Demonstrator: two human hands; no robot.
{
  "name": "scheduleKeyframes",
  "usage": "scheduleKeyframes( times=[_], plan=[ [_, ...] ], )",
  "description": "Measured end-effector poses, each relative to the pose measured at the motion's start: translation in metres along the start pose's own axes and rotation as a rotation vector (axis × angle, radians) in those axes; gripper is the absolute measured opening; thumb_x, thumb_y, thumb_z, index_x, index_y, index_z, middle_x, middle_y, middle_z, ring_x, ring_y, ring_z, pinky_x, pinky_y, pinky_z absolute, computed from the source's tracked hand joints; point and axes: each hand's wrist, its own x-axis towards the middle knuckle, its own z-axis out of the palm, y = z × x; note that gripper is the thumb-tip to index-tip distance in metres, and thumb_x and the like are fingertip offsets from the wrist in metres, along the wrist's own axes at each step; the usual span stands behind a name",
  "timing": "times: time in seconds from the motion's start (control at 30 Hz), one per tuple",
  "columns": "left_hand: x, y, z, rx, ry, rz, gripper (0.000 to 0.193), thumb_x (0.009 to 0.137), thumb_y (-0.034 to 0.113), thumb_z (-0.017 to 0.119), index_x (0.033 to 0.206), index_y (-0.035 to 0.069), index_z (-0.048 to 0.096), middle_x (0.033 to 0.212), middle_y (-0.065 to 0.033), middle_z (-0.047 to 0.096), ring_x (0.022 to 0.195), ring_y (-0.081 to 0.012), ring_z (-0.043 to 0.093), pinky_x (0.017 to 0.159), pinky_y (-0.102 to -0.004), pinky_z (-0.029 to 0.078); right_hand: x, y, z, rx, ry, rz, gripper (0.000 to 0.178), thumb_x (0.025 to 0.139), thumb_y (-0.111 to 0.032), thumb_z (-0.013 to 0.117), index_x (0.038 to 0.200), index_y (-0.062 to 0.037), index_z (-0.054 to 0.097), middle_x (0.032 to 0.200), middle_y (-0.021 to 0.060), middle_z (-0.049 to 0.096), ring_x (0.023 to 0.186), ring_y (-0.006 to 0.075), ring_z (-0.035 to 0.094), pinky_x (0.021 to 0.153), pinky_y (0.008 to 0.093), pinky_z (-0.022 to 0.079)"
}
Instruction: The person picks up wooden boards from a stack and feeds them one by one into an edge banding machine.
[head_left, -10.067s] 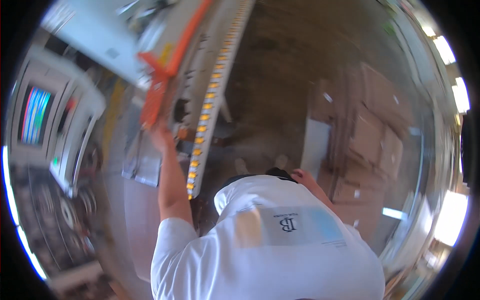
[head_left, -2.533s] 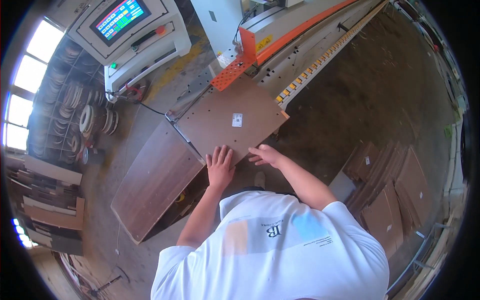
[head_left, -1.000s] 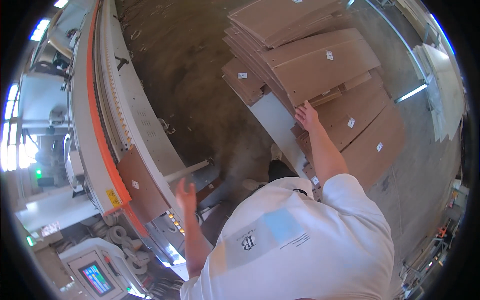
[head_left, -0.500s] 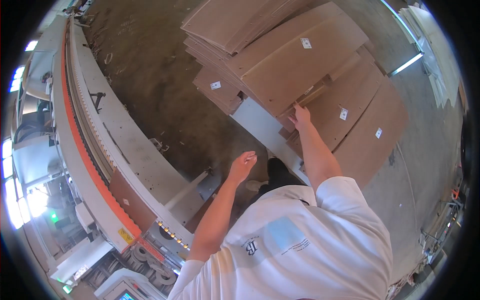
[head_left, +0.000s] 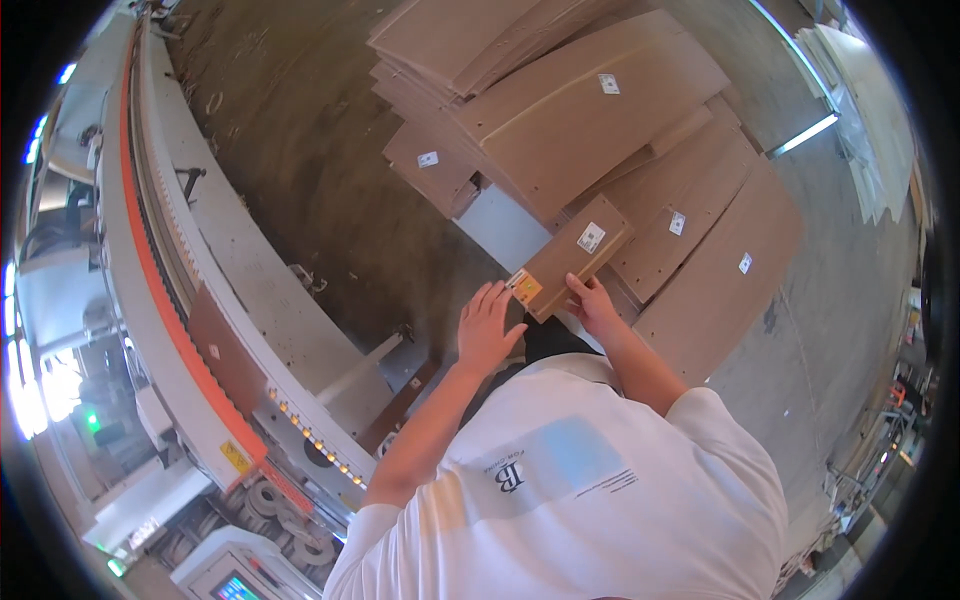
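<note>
A narrow brown board (head_left: pixel 563 262) is held in front of me, tilted, with a white label and an orange sticker on its face. My right hand (head_left: pixel 592 303) grips its near long edge, thumb on top. By the stickered end is my left hand (head_left: pixel 486 328), its fingers stretched and thumb apart. Its fingertips come close to the board's corner; whether they touch it I cannot tell. Beyond the held board lie stacks of larger brown boards (head_left: pixel 560 125), several with white labels. Part of a pale, flat surface (head_left: pixel 500 226) shows under them.
A long machine with an orange strip (head_left: pixel 157 290) runs along my left, and a brown panel (head_left: pixel 228 338) sits in it. Its lit screen (head_left: pixel 236 588) is at the lower left. Pale sheets in plastic (head_left: pixel 868 125) stand at the far right.
My right hand has drawn the narrow board off the stack and toward me. My left hand has opened from a loose curl and now stands beside the board's end.
</note>
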Motion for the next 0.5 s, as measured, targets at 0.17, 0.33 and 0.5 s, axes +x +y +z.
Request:
scheduleKeyframes(
  times=[0.17, 0.33, 0.5],
  plan=[
    [-0.033, 0.008, -0.007, 0.053, 0.015, -0.053, 0.078, 0.072, 0.036, 0.089, 0.136, 0.01, 0.053, 0.16, -0.0178, 0.035, 0.149, -0.0376, 0.031, 0.123, -0.0533, 0.026, -0.035, 0.044, 0.043, -0.041, -0.303, 0.055, 0.045, 0.097, -0.021, 0.074, 0.137, -0.0112, 0.055, 0.13, 0.0056, 0.063, 0.116, 0.0215, 0.063, 0.094, 0.0399, 0.057],
    [-0.115, -0.015, -0.017, 0.006, 0.222, -0.333, 0.075, 0.069, 0.033, 0.09, 0.131, 0.012, 0.055, 0.157, -0.0208, 0.034, 0.146, -0.0432, 0.032, 0.122, -0.0539, 0.027, -0.066, 0.073, 0.096, -0.274, -0.537, 0.12, 0.045, 0.096, -0.021, 0.075, 0.135, -0.0094, 0.056, 0.13, 0.0061, 0.062, 0.114, 0.0206, 0.064, 0.091, 0.0381, 0.058],
    [-0.228, -0.033, -0.029, -0.081, 0.421, -0.528, 0.073, 0.066, 0.029, 0.09, 0.128, 0.011, 0.057, 0.153, -0.0207, 0.038, 0.142, -0.0448, 0.034, 0.119, -0.0542, 0.032, -0.11, 0.114, 0.154, -0.707, -0.7, 0.194, 0.043, 0.096, -0.023, 0.075, 0.131, -0.0073, 0.057, 0.117, 0.0059, 0.067, 0.101, 0.0186, 0.069, 0.082, 0.0344, 0.059]
  ],
)
